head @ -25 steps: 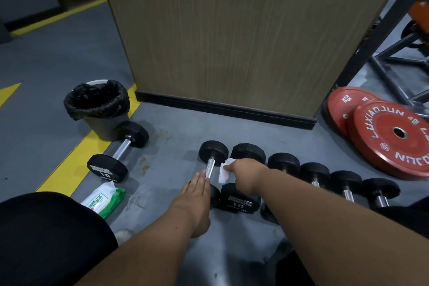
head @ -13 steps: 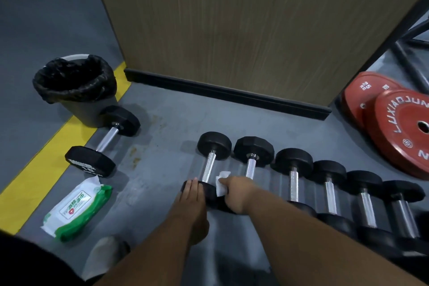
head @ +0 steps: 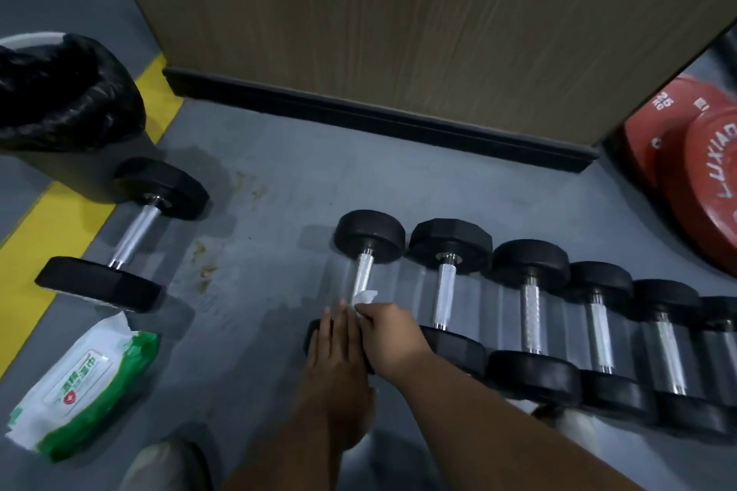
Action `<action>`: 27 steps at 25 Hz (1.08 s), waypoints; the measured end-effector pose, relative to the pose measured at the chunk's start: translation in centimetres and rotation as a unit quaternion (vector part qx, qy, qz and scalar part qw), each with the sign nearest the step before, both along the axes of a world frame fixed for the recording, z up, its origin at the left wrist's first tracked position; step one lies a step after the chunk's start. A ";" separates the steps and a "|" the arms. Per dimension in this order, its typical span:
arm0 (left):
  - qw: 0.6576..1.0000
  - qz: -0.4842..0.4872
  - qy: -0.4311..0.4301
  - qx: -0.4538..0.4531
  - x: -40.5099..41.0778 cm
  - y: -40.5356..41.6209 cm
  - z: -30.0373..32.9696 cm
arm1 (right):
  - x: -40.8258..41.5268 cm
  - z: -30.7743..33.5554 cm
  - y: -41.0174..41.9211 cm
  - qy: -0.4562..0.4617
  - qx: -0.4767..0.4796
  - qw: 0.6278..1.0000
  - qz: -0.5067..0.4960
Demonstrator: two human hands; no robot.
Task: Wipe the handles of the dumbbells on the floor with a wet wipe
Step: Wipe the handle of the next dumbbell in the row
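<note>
While the left hand (head: 339, 347) lies flat, fingers straight, on the near head of the leftmost dumbbell in the row (head: 365, 251), the right hand (head: 393, 335) pinches a white wet wipe (head: 365, 298) against the near end of that dumbbell's metal handle (head: 363, 271). Both hands touch side by side. To the right, at least 5 more black dumbbells (head: 530, 311) lie in a tight row on the grey floor (head: 279, 171), handles pointing away from the person. Well apart to the left, a single dumbbell (head: 127, 231) lies at an angle, its far head beside a bin lined with a black bag (head: 64, 92). Near it sits a green and white pack of wipes (head: 83, 383); its printing is too blurred to read. Behind the row stands a wooden panel (head: 399, 12). At the right edge lean 2 red weight plates (head: 678, 147), one marked "25 KG", the other showing part of a name, "LUXIA".
</note>
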State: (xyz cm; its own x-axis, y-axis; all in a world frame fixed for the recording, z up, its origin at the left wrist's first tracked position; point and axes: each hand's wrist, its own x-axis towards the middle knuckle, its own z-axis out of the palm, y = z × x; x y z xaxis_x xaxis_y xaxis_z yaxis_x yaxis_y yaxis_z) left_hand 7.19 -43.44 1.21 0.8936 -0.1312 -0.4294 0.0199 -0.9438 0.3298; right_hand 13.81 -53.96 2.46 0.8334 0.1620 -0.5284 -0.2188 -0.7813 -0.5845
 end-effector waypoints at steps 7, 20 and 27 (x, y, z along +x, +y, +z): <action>0.997 0.037 -0.075 -0.006 -0.5 -1.3 -2.5 | 2.6 -2.2 0.3 -0.026 0.002 0.994 -0.103; 0.997 0.061 -0.049 0.007 -0.3 -1.8 -2.6 | 6.6 -4.4 -0.1 -0.102 -0.061 0.992 0.038; 0.986 0.044 -0.157 0.023 -0.4 -1.1 -4.1 | 6.6 -5.9 -1.0 -0.112 0.007 0.980 0.162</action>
